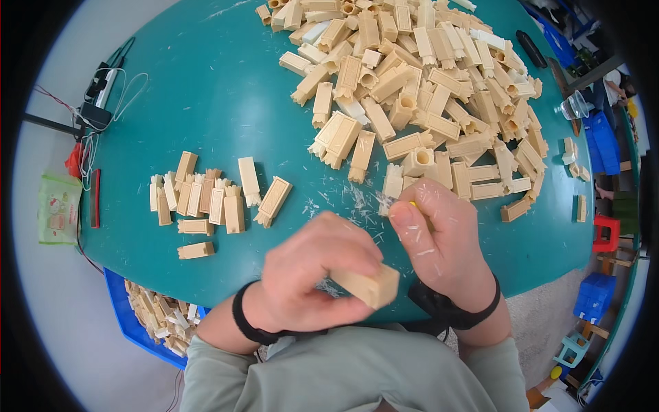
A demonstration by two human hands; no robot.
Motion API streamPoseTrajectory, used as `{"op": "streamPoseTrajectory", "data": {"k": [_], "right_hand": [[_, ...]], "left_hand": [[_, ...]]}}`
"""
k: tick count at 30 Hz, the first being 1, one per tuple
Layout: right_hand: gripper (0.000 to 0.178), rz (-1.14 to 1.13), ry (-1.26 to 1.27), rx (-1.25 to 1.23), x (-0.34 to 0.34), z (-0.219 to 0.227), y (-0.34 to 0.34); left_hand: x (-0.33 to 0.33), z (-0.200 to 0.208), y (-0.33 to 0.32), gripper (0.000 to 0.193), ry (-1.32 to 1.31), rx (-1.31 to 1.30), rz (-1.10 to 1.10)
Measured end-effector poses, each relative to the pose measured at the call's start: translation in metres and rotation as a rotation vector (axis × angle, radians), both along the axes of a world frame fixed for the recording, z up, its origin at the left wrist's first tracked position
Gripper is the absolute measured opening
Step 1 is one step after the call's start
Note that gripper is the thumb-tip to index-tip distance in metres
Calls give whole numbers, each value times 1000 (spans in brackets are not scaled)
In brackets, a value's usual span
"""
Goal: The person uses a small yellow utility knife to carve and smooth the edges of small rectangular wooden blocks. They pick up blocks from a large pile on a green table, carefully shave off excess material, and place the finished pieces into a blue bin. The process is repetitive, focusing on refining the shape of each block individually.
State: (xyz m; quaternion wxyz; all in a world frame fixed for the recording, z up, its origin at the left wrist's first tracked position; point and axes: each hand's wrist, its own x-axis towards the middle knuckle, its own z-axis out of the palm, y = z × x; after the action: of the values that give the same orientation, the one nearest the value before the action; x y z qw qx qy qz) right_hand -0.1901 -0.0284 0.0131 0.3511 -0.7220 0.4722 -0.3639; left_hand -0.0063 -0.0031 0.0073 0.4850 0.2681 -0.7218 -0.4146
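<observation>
My left hand is wrapped round a beige rectangular hollow-looking piece, its plain end turned toward the lower right. My right hand is closed, thumb against forefinger, on a small tool with a yellow part; most of it is hidden in the fist, and its tip cannot be made out clearly. The two hands are apart. Thin pale shavings lie scattered on the green table just beyond them.
A large heap of similar beige pieces covers the far right. To the left stands a smaller group. Below the table edge, a blue bin holds more pieces. A clear cup sits at the right edge; a power strip is far left.
</observation>
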Motion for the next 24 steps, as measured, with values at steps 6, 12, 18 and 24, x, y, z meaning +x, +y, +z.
{"op": "streamPoseTrajectory", "data": {"k": [6, 12, 18, 24], "right_hand": [[21, 123, -26, -28, -7, 16, 1], [24, 173, -20, -136, -6, 13, 4], [26, 162, 76, -192, -5, 11, 4], [27, 95, 139, -215, -5, 5, -1]], "left_hand": [[9, -4, -7, 35, 146, 105, 89], [10, -6, -8, 36, 168, 107, 114], [10, -3, -7, 36, 92, 86, 148], [12, -1, -10, 34, 80, 36, 46]]}}
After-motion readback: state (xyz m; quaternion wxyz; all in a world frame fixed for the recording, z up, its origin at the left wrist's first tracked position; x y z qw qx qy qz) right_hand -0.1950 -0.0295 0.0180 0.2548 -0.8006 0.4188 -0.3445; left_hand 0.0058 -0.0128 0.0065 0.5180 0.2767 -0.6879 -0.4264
